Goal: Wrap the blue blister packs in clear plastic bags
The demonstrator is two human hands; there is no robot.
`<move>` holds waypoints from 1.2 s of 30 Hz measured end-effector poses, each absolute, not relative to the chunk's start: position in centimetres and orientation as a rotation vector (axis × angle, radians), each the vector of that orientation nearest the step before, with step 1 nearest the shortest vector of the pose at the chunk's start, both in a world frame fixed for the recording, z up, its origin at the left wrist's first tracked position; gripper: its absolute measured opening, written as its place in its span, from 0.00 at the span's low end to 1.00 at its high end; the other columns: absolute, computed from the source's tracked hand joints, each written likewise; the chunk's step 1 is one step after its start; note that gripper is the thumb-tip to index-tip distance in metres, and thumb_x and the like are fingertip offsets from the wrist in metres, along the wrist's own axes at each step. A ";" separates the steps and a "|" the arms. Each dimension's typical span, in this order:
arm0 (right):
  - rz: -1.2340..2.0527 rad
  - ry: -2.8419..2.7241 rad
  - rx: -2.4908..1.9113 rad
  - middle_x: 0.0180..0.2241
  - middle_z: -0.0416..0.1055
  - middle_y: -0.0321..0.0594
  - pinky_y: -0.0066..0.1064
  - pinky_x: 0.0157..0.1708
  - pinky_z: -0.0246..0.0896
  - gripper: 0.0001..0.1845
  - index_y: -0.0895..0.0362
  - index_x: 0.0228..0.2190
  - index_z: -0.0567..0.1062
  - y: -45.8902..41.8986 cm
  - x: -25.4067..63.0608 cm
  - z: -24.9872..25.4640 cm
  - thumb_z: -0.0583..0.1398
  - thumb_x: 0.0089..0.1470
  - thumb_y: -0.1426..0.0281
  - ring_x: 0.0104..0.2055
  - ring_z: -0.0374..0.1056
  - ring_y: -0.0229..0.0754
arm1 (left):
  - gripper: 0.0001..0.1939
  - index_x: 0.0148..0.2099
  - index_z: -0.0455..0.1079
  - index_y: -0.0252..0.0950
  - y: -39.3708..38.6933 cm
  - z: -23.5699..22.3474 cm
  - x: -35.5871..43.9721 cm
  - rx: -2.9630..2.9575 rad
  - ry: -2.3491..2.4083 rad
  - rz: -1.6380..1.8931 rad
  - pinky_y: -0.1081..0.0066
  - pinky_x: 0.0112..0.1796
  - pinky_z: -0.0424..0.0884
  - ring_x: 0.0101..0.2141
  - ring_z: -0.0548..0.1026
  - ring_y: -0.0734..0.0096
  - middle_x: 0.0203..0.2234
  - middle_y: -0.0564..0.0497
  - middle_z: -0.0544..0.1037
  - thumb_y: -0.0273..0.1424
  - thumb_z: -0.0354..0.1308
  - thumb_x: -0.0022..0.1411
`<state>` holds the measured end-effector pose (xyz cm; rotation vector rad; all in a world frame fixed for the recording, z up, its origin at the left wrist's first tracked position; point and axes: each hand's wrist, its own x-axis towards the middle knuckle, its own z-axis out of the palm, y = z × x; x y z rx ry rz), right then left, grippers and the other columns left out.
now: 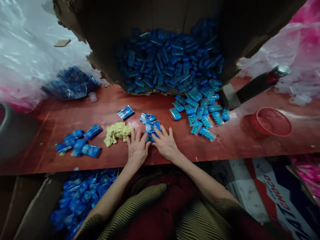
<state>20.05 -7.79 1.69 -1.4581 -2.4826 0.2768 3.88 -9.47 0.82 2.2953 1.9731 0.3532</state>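
My left hand [137, 146] lies spread on the red-brown table, its fingertips at the right end of a crumpled pale-yellow lump [118, 131]. Beside it my right hand [166, 143] is also spread, with fingers over the lower edge of a small blue printed packet [153, 126]. Another blue item shows partly between the two hands, mostly covered. Just behind lie a second blue packet [147, 118] and a flat blue-and-white one [125, 112]. Several filled blue packets [91, 150] rest left of the lump.
A torn cardboard box [105, 71] full of small blue blister-like packs opens at the back, with several packs [200, 111] spilled in front. A red basket [272, 122] and a dark bar-like object [260, 85] are at right. Blue packets [80, 196] fill a box below the table edge.
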 end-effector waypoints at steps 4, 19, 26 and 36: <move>0.244 -2.457 -1.548 0.60 0.59 0.50 0.63 0.55 0.42 0.22 0.56 0.55 0.66 -9.3 19.1 0.3 0.51 0.61 0.63 0.62 0.47 0.61 | 0.24 0.60 0.63 0.36 -9.2 0.0 3.9 2.346 1.907 0.224 0.41 0.54 0.53 0.62 0.52 0.42 0.60 0.36 0.60 0.37 0.46 0.64; 0.107 -2.118 -1.602 0.45 0.72 0.43 0.39 0.43 0.51 0.10 0.50 0.38 0.78 -7.7 19.2 -0.2 0.57 0.58 0.67 0.47 0.60 0.47 | 0.27 0.59 0.60 0.33 -10.0 0.8 4.0 1.659 1.789 1.087 0.55 0.51 0.64 0.51 0.69 0.55 0.52 0.36 0.69 0.36 0.54 0.58; 0.132 -2.045 -1.380 0.43 0.72 0.43 0.39 0.46 0.52 0.11 0.49 0.39 0.78 -9.0 19.2 1.6 0.56 0.59 0.69 0.48 0.61 0.46 | 0.25 0.41 0.71 0.31 -9.5 3.6 5.3 0.746 1.425 1.050 0.74 0.25 0.65 0.24 0.70 0.73 0.26 0.49 0.75 0.44 0.64 0.45; 1.212 -1.447 -1.290 0.29 0.74 0.37 0.29 0.35 0.62 0.12 0.58 0.32 0.76 -7.9 18.4 2.6 0.57 0.52 0.63 0.32 0.68 0.39 | 0.13 0.25 0.70 0.32 -9.2 2.6 5.8 0.709 1.460 1.180 0.77 0.23 0.58 0.19 0.62 0.81 0.16 0.57 0.69 0.37 0.65 0.41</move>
